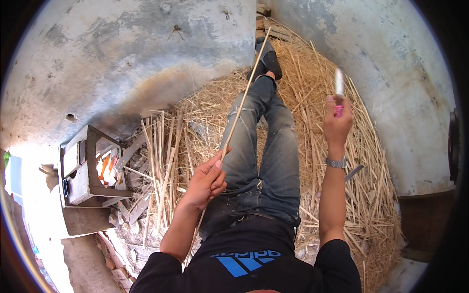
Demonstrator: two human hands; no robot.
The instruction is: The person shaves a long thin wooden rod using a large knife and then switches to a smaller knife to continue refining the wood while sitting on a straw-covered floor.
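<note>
A big heap of straw and thin strips (307, 90) lies on the floor round the person's legs. At the left is a grey stool (78, 184); orange things (103, 167) show through its open frame, but I can't tell if it holds them. The long stick (245, 95) slants up over the legs. It looks light, dry and a bit bendy, so it may snap or give splinters; the middle seems a good place to hold. The left hand (207, 183) has its fingers closed round its lower part. The right hand (338, 119) grips the pink handle of what looks like a knife (339, 83), well apart from the stick; its blade is blurry and is likely sharp, so the handle is the safe part.
</note>
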